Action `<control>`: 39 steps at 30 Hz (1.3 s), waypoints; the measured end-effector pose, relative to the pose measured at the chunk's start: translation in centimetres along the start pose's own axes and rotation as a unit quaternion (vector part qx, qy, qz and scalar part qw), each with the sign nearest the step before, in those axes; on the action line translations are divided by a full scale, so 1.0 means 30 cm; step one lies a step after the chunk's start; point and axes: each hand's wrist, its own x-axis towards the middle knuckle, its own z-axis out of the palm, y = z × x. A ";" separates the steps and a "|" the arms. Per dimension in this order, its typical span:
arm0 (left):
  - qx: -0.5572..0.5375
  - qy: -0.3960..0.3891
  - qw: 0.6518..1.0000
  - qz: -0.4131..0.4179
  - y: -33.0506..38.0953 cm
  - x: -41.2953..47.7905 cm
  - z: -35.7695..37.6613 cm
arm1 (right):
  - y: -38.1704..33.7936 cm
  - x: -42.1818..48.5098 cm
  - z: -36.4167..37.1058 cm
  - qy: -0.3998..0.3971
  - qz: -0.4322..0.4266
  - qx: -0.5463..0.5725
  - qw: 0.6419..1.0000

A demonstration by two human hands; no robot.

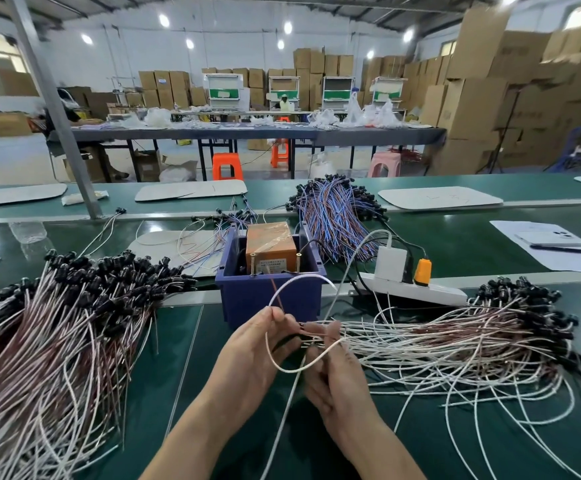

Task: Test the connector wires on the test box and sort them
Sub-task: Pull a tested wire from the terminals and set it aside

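The wire (308, 276) I'm on arches up from my left hand (251, 351), which pinches it between thumb and fingertips. Its loop leans away from me toward the test box (271, 247). The box sits straight ahead in the bin (268, 299), its two posts (253, 263) facing me, and the left hand is the nearer one to them. My right hand (334, 375) curls around the wire's lower run. It seems to catch ends from the right pile (455, 337) too, though I can't separate the strands. The left pile (57, 323) lies well apart.
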 end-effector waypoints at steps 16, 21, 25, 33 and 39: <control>0.054 0.021 0.998 -0.024 -0.100 -0.030 0.043 | -0.029 -0.013 -0.029 0.036 -0.084 -0.110 0.990; 0.006 0.021 1.000 -0.008 -0.069 -0.037 0.042 | -0.040 -0.017 0.005 0.024 -0.054 -0.096 0.994; 0.001 -0.016 0.999 -0.036 -0.062 -0.051 0.060 | -0.056 -0.016 0.010 -0.026 -0.026 -0.048 0.998; 0.076 -0.034 0.996 -0.010 -0.090 -0.044 0.041 | -0.037 -0.003 -0.038 -0.007 -0.058 -0.059 0.997; 0.204 0.116 0.961 0.147 -0.103 -0.018 -0.020 | -0.043 0.037 -0.066 0.059 -0.120 0.000 0.991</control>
